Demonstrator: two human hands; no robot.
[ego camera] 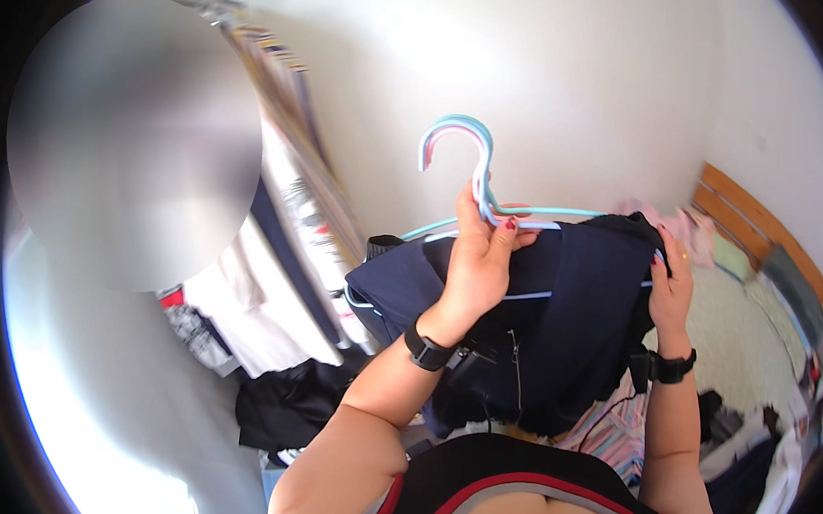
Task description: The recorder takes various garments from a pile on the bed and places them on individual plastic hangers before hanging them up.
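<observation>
Several pastel clothes hangers [455, 125] are bunched together, their hooks pointing up and curving left. My left hand [480, 254] grips them at the necks, just under the hooks. Dark navy and black garments [593, 304] hang on them, one navy garment lying over both shoulders of the front hanger. A small zipper shows on the black cloth lower down. At the right end of the hangers my right hand [671, 280] holds the shoulder of the dark clothes, thumb in front. Part of its fingers is hidden behind the cloth.
Clothes [268, 298] hang in a row at the left, with black garments [287, 400] heaped below. At the right is a bed [717, 319] with a wooden headboard [761, 228]. Striped or pastel items [612, 434] and more clothes [744, 456] lie low at the right.
</observation>
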